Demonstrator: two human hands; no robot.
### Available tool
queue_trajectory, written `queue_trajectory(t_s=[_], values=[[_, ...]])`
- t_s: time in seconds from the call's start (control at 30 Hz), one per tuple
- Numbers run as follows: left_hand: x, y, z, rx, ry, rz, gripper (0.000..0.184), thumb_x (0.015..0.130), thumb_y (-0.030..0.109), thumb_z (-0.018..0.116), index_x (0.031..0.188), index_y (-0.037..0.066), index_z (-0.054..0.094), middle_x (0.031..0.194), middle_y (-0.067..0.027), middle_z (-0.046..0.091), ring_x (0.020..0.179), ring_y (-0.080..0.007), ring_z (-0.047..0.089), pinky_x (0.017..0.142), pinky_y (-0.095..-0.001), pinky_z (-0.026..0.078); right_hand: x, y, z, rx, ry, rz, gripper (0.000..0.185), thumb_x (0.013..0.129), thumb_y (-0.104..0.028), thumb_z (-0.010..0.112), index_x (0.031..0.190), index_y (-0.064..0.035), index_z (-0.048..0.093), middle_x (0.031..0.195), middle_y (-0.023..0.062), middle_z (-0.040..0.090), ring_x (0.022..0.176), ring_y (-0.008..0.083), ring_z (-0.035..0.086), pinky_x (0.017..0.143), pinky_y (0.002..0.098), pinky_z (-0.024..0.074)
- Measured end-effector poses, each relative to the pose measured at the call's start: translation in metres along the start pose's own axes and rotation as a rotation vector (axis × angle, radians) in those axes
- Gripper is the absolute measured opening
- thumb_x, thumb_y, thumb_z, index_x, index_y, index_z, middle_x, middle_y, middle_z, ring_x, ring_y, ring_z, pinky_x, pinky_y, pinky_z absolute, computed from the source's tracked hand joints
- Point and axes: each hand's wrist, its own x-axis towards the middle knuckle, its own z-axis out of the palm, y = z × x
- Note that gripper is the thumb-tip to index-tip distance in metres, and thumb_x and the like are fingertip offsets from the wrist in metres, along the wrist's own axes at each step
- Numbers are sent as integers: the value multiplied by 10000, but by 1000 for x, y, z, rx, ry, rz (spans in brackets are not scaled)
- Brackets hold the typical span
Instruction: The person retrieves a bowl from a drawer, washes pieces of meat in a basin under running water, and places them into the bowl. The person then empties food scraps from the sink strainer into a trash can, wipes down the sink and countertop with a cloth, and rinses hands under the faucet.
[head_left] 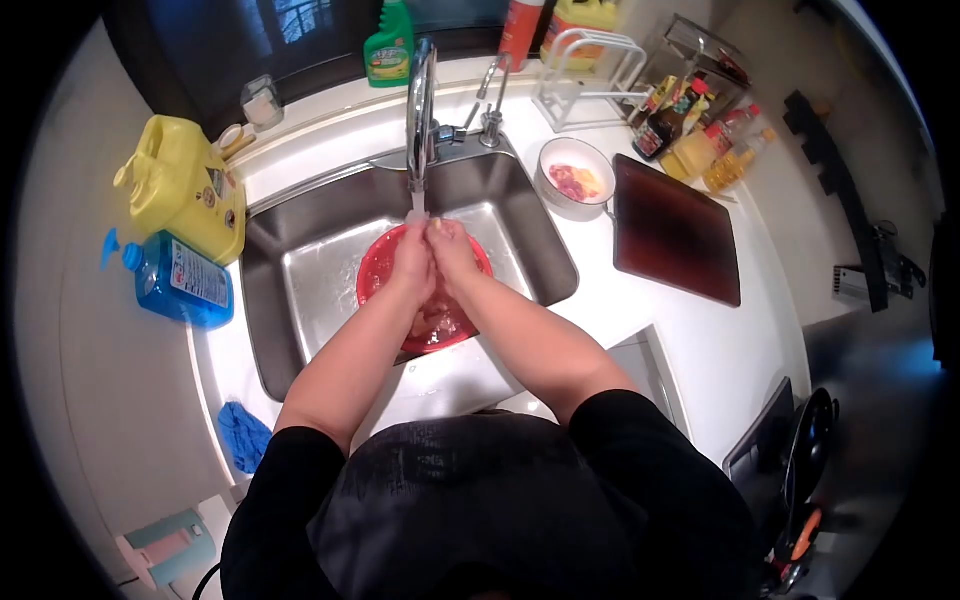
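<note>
Both hands are close together under the faucet (pixel 421 120), over a red basin (pixel 363 290) in the steel sink. Water streams from the spout onto them. My left hand (pixel 412 262) has its fingers curled in against the right one. Beside it, my right hand (pixel 449 250) is also closed, its thumb toward the spout. Whatever lies between them, if anything, is hidden. The basin holds water and some pale, reddish pieces (pixel 436 326) that I cannot identify, below my wrists.
Left of the sink (pixel 270 340) stand a yellow jug (pixel 190 185) and a blue pump bottle (pixel 185 282), with a blue cloth (pixel 243 437) nearer me. On the right are a white bowl (pixel 550 192) of sliced food, a dark cutting board (pixel 675 230), sauce bottles (pixel 672 120) and a white rack (pixel 590 95).
</note>
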Motion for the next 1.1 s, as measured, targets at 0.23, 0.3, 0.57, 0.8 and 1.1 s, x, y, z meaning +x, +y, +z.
queue_trajectory(t_s=[0.23,0.3,0.57,0.8,1.1], values=[[-19,22,-6,610,49,368,354,850,174,426,1191,85,393,1111,-97,470,1023,-188,451,831,-293,401,10,-14,-10,223,-188,183,207,771,21,480,960,-47,429,859,93,535,752,206,555,604,305,471],[-32,36,-3,539,82,290,370,836,133,430,1200,85,387,1080,-92,488,984,-185,477,801,-288,423,15,-24,-19,171,-325,222,225,757,33,489,956,-42,416,858,115,528,720,217,557,573,317,478],[-15,26,-8,273,238,-75,209,831,99,419,1012,57,514,900,-72,544,825,-161,528,684,-256,459,54,14,-110,-1733,-632,-444,153,783,-66,435,807,-24,581,760,147,601,700,175,588,585,311,464],[8,17,-7,104,166,-17,208,826,48,395,989,-49,479,903,-134,531,858,-223,553,749,-290,505,58,-109,-107,-1101,-597,-156,36,719,-44,547,708,-25,519,597,83,527,475,144,515,380,266,382],[10,26,-19,-90,19,32,224,855,87,373,983,-46,501,913,-136,549,882,-228,561,754,-298,514,65,-288,-124,-918,-427,-416,115,677,-59,593,766,-43,521,640,37,530,523,116,501,438,245,419]])
